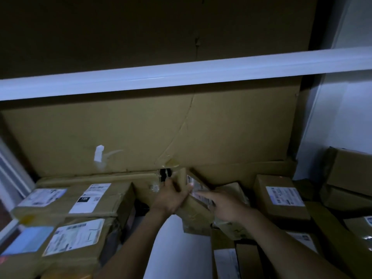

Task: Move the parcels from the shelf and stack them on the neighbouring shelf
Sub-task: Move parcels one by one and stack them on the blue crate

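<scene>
The fingers (201, 195) of the left hand (171, 200) and right hand (227, 208) grip one parcel (196, 218), one hand on each side. The parcel tilts, its long side pointing away. Stacked boxes (80, 200) sit left of the parcel.

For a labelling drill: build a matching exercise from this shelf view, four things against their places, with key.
1 tilted parcel
2 15H parcel
3 white rail
4 tape scrap

A on the cardboard back wall
B between left hand and right hand
C spanning the view overhead
D flat on the left stack

Pairs: 1-B, 2-D, 3-C, 4-A
</scene>
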